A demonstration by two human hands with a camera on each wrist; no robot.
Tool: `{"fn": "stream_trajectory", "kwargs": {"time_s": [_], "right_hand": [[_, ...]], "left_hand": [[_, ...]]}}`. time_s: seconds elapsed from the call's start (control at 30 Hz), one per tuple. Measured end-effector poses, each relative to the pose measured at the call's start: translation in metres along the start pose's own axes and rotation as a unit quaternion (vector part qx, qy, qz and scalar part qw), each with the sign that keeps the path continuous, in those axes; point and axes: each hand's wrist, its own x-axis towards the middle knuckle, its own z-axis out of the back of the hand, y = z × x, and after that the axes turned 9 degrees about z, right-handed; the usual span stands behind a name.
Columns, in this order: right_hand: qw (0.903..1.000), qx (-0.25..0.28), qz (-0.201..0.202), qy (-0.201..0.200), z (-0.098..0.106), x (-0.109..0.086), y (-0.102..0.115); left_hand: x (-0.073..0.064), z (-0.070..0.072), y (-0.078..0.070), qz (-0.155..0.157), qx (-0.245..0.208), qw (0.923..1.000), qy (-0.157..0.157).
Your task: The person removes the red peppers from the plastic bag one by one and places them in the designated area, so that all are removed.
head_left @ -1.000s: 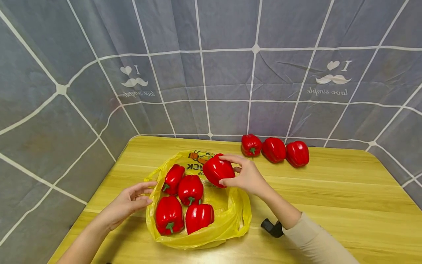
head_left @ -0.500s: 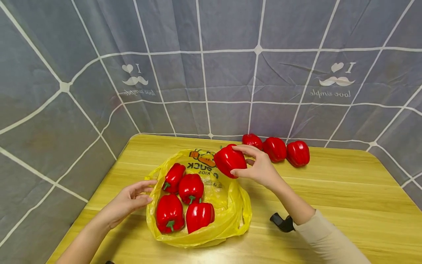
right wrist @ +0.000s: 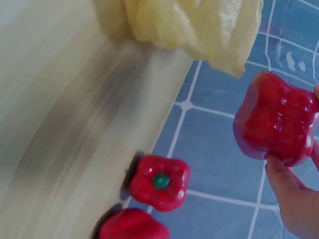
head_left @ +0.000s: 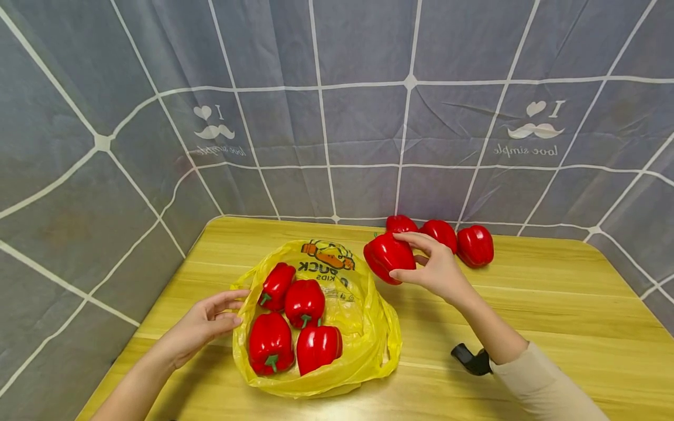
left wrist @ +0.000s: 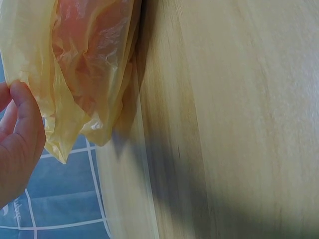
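Observation:
My right hand (head_left: pixel 439 272) grips a shiny red bell pepper (head_left: pixel 388 258) by its end, between thumb and fingers. In the head view the pepper is raised just beyond the right rim of a yellow plastic bag (head_left: pixel 381 327); its green stem points away to the back left. Inside the open bag lie several more red peppers, among them a large one (head_left: pixel 270 344) at the front left. At the bag's left rim, my left hand (head_left: pixel 202 327) pinches the plastic between thumb and fingertips, as the left wrist view shows with the bag edge (left wrist: pixel 37 99).
Along the back edge of the wooden table (head_left: pixel 553 304) three red peppers stand in a row, the rightmost pepper (head_left: pixel 475 245) fully visible and the others partly behind my right hand. A grey tile-patterned curtain (head_left: pixel 363 123) hangs behind. A black strap piece (head_left: pixel 471 358) shows by my right wrist.
My right hand has carried the pepper from over the bag rightward, past its right rim toward the back row. The left hand stays at the bag's left rim.

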Motion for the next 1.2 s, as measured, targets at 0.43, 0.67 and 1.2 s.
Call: {"fn": "stream_trajectory", "kwargs": {"time_s": [0.43, 0.67, 1.2], "right_hand": [[0.9985, -0.047, -0.021, -0.019, 0.026, -0.014, -0.011], [0.9972, -0.063, -0.028, -0.031, 0.04, -0.021, -0.018], [0.9909, -0.102, -0.068, -0.056, 0.077, -0.039, -0.028]], "left_hand": [[-0.001, 0.0, 0.002, 0.001, 0.005, 1.0, -0.006], [-0.001, 0.0, 0.003, 0.006, 0.008, 0.9999, -0.009], [0.0, -0.001, 0.0, 0.011, 0.008, 0.9999, -0.01]]}}
